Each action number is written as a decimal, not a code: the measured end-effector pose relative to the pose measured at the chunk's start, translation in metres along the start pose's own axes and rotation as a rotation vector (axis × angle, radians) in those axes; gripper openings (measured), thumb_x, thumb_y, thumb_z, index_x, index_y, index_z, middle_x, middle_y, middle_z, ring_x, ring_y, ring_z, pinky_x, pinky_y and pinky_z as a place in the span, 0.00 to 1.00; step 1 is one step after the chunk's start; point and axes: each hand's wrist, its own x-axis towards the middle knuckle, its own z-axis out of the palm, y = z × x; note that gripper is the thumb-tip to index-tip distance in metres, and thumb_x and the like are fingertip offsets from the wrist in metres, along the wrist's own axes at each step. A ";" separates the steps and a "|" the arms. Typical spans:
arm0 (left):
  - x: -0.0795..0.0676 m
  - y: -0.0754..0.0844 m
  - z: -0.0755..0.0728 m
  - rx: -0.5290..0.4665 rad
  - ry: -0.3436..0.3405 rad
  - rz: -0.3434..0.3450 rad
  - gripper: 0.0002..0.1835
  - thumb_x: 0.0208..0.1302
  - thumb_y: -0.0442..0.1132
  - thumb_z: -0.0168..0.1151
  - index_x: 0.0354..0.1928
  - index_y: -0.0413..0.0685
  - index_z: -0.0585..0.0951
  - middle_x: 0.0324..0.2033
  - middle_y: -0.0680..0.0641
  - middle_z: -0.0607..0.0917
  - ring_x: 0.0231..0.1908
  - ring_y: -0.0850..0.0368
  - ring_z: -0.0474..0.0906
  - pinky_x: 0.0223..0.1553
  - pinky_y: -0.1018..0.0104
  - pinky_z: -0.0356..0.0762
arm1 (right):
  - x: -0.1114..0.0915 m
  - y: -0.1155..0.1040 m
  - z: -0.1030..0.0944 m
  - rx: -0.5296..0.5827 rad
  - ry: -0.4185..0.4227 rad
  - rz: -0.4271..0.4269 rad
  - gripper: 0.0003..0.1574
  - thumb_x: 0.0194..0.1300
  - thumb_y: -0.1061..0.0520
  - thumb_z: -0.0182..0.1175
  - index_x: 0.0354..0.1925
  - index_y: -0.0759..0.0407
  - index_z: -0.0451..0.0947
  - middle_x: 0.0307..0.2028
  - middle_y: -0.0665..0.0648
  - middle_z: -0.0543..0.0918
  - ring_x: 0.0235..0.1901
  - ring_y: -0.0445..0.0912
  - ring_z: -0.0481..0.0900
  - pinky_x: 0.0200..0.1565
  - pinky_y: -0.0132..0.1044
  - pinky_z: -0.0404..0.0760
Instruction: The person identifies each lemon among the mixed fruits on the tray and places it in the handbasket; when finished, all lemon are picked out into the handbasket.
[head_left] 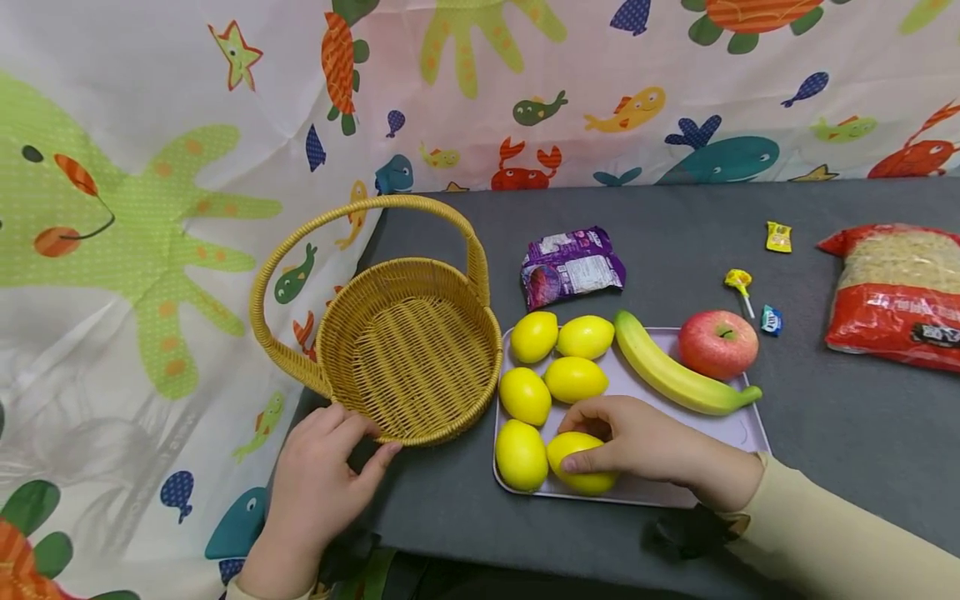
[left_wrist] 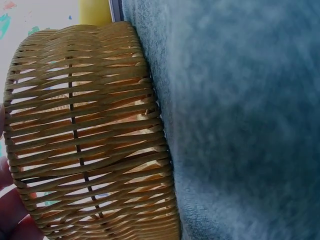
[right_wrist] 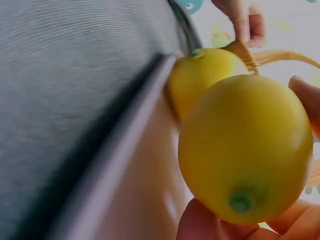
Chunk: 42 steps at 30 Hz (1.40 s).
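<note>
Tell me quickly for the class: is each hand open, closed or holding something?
Left hand: holding the wicker basket by its rim.
Right hand: holding a lemon.

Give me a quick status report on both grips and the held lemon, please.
Left grip on near rim of basket. Right grip pinching lemon at near edge of tray. Another lemon between it and basket, possibly in the way.

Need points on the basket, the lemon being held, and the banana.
Basket [head_left: 423, 358]: head view, bare woven floor.
Held lemon [right_wrist: 245, 145]: right wrist view, middle of its visible side.
Banana [head_left: 665, 375]: head view, middle of its curve.
</note>
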 end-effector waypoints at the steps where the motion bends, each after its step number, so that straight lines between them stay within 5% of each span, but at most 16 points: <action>1: 0.000 0.001 0.000 -0.002 0.003 -0.006 0.15 0.51 0.53 0.79 0.31 0.56 0.82 0.26 0.57 0.77 0.29 0.61 0.70 0.33 0.59 0.71 | 0.000 -0.002 -0.002 0.012 0.000 0.008 0.21 0.58 0.37 0.73 0.45 0.45 0.83 0.39 0.49 0.82 0.43 0.49 0.76 0.46 0.44 0.75; 8: -0.001 0.003 0.000 -0.002 0.005 -0.046 0.15 0.51 0.52 0.79 0.31 0.56 0.82 0.27 0.58 0.77 0.31 0.61 0.70 0.33 0.60 0.71 | 0.008 -0.027 -0.018 0.157 -0.023 -0.041 0.24 0.64 0.43 0.70 0.52 0.55 0.80 0.44 0.57 0.81 0.46 0.53 0.75 0.49 0.45 0.78; 14: -0.002 0.001 0.001 0.005 0.014 -0.045 0.16 0.51 0.53 0.79 0.32 0.56 0.82 0.27 0.57 0.78 0.32 0.60 0.72 0.34 0.60 0.72 | 0.039 -0.071 -0.026 0.255 -0.075 -0.087 0.24 0.69 0.46 0.66 0.57 0.57 0.78 0.49 0.59 0.80 0.49 0.55 0.75 0.51 0.45 0.78; 22: -0.004 0.001 0.002 -0.021 0.015 -0.034 0.16 0.52 0.53 0.78 0.32 0.56 0.81 0.26 0.59 0.75 0.31 0.60 0.70 0.33 0.61 0.71 | 0.100 -0.123 0.003 0.330 -0.118 -0.066 0.25 0.69 0.41 0.64 0.58 0.51 0.79 0.50 0.55 0.81 0.47 0.52 0.77 0.49 0.44 0.77; 30: -0.003 0.000 0.003 -0.022 0.033 -0.023 0.15 0.53 0.53 0.78 0.31 0.56 0.81 0.26 0.56 0.77 0.31 0.59 0.71 0.34 0.60 0.72 | 0.146 -0.135 0.040 0.140 -0.088 -0.112 0.23 0.63 0.35 0.68 0.44 0.51 0.83 0.40 0.53 0.82 0.39 0.46 0.76 0.41 0.39 0.75; 42: -0.003 0.000 0.002 -0.038 0.030 -0.020 0.15 0.54 0.53 0.77 0.30 0.54 0.82 0.26 0.55 0.78 0.30 0.60 0.71 0.33 0.60 0.72 | 0.163 -0.124 0.060 -0.194 -0.079 -0.098 0.25 0.59 0.34 0.71 0.38 0.52 0.80 0.36 0.51 0.81 0.34 0.44 0.75 0.32 0.34 0.73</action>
